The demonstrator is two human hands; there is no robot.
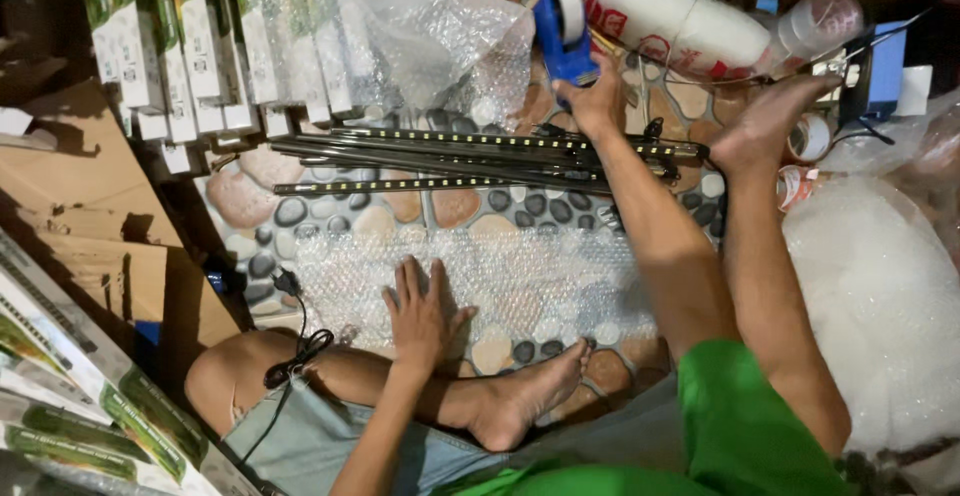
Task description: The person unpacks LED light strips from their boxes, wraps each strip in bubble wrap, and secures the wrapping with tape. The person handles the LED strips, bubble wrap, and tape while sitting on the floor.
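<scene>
- Nearest the camera sit the person's own folded legs: a bare foot (520, 401) tucked in at the near edge, a green sleeve (745, 426) on the right, and a black cable (298, 348) draped over the left knee.
- The left hand (422, 314) lies palm down on a sheet of bubble wrap (500, 281), fingers (410, 278) straight and close together, gripping nothing and only pressing the sheet flat against the pebble-patterned floor (460, 206).
- The right hand (592, 96) reaches to the far side, its fingers curled about the handle of a blue tape dispenser (562, 36); how firmly it grips cannot be told, since the hand hides the handle.
- Between the two hands lies a bundle of dark, thin strip lights (450, 156), set crosswise just beyond the far edge of the bubble wrap and not yet on it.
- As a judgement, the wrapping looks barely begun: the sheet is spread, the tape is at hand, but the strips are still bare and nothing is taped.
- To the far left stand long white and green boxes (190, 46); flat cardboard (90, 186) lies at the left, and a large roll of bubble wrap (880, 306) at the right.
- A loose clear bag (440, 36) and a white roll (680, 21) at the far edge are partly cut off; the small things at the far right are too cluttered to name.
</scene>
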